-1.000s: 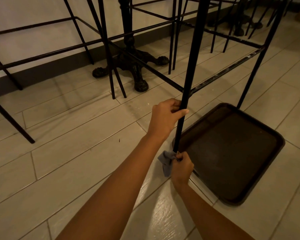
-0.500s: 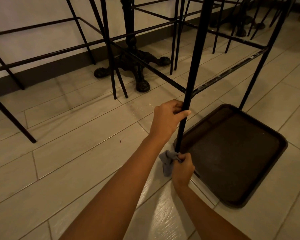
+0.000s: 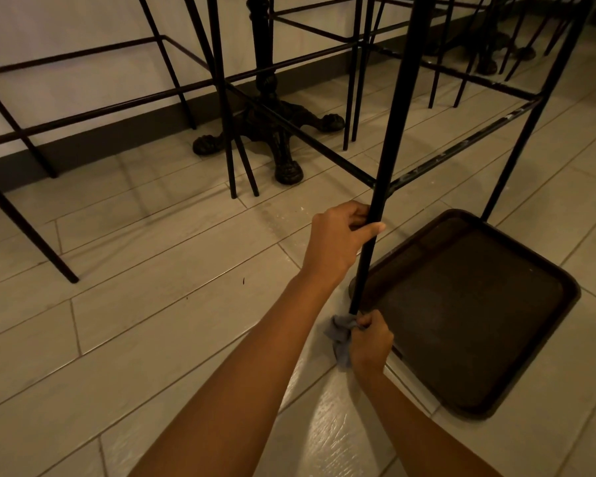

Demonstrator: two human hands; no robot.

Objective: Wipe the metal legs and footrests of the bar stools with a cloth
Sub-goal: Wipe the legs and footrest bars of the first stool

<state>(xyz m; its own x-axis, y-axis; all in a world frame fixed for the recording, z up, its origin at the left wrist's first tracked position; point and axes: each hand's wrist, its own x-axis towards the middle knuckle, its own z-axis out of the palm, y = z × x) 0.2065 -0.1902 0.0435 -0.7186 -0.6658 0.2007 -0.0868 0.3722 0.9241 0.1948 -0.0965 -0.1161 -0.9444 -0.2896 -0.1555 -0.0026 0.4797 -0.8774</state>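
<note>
A thin black metal stool leg [image 3: 387,156] runs down the middle of the view to the tiled floor. My left hand [image 3: 338,241] grips this leg just below its footrest bar [image 3: 461,154]. Lower down, my right hand [image 3: 370,342] holds a small grey cloth [image 3: 339,333] wrapped round the foot of the same leg, close to the floor. The leg's tip is hidden by the cloth and my fingers.
A dark brown tray [image 3: 468,311] lies flat on the floor right of the leg. An ornate black table base [image 3: 269,129] stands behind, with more stool legs and footrest bars [image 3: 93,111] along the wall to the left and back right.
Both hands keep their hold on the leg; my right hand with the cloth stays at the foot. The view has shifted only slightly.
</note>
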